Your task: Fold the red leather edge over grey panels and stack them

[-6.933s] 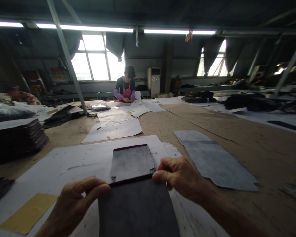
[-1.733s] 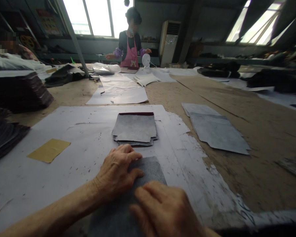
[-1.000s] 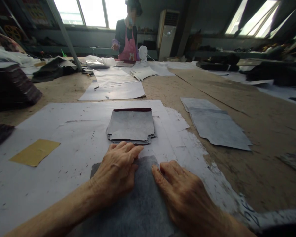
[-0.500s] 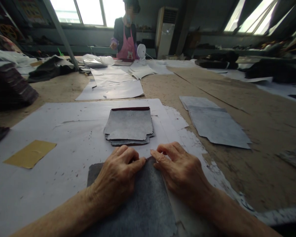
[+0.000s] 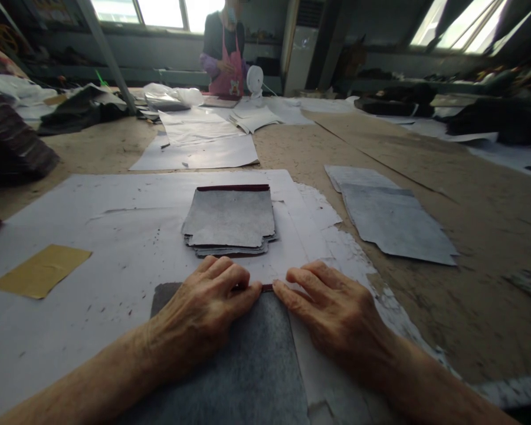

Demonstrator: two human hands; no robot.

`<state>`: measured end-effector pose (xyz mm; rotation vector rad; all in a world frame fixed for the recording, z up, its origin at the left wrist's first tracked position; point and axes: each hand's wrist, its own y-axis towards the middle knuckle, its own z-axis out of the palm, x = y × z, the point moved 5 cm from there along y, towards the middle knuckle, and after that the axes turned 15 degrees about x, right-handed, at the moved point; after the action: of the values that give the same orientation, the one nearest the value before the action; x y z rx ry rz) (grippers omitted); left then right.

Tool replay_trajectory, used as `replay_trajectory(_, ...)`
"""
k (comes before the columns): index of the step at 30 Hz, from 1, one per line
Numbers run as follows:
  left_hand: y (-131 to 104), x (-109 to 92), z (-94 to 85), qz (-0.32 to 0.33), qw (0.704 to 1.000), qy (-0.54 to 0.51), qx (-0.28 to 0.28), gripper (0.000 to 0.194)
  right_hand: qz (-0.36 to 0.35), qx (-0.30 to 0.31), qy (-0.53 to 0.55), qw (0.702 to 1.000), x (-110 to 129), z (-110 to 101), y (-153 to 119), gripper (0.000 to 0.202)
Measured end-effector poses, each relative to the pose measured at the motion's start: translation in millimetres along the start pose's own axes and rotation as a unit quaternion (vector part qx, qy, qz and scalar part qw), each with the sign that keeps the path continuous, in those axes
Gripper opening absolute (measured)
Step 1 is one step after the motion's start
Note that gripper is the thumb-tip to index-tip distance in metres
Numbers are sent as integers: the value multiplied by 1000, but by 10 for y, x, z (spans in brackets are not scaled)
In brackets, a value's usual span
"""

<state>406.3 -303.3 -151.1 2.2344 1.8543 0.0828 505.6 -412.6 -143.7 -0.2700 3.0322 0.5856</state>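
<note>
A grey-backed sheet (image 5: pixel 252 360), leather-like, lies in front of me with a narrow dark red strip along its far edge, which looks folded over. My left hand (image 5: pixel 207 307) rests on it, fingers curled and thumb pressed at that edge. Close by on the right, my right hand (image 5: pixel 331 313) has its fingertips at the same strip, near the sheet's far right corner. Both hands are closed on the edge; their undersides are hidden. Just beyond them sits a stack of similar grey pieces (image 5: pixel 230 218), the top one showing a dark red far edge.
White paper (image 5: pixel 115 236) covers the table under the work. A tan card (image 5: pixel 42 271) lies left, more grey pieces (image 5: pixel 393 218) right. A dark stack (image 5: pixel 13 141) stands at far left, a metal pole (image 5: pixel 106 59) behind. Across the table stands a person in a pink apron (image 5: pixel 230 68).
My right hand has slid slightly right and the red folded strip now shows between my hands. The view has tilted slightly down. The person opposite has brought a hand to the apron.
</note>
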Motion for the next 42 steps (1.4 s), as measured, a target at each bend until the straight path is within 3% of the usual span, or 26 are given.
replay_trajectory(15,-18,16,-3,-5,999,34,0,29,4,35,1,999,-12,32,11,26)
replay_trajectory(24,-13,12,0,-15,999,38,-11,31,43,18,81,996,-102,39,10,26)
replay_trajectory(29,-8,-12,-8,-20,998,58,2,28,20,50,58,997,-65,67,6,26)
replay_trajectory(38,-9,-27,-7,-6,997,72,-18,26,79,-19,109,991,-162,33,-35,23)
replay_trajectory(42,8,-25,-1,-7,997,69,-18,26,53,4,130,990,-113,46,-3,29)
